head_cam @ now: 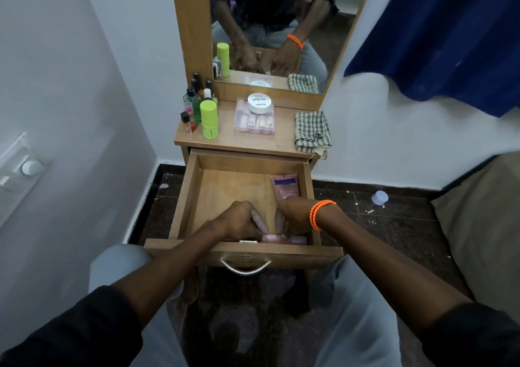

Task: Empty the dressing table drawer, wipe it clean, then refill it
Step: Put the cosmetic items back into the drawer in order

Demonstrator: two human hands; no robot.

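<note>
The wooden drawer (191, 198) of the dressing table stands pulled out. Both hands reach into its near right corner. My left hand (239, 222) curls its fingers round a small pink bottle (274, 238) lying against the drawer's front wall. My right hand (292, 216), with an orange bracelet at the wrist, closes on small pink bottles beside it; the fingers hide most of them. A pink tube (284, 186) lies at the drawer's back right. The rest of the drawer floor is bare wood.
On the table top (225, 141) stand a green stick container (209, 119), several small bottles (194, 99), a clear box of pink bottles (254, 122) with a white jar (260, 103) on it, and a folded checked cloth (312, 131). A mirror (270, 29) rises behind. A white wall is at left, a bed at right.
</note>
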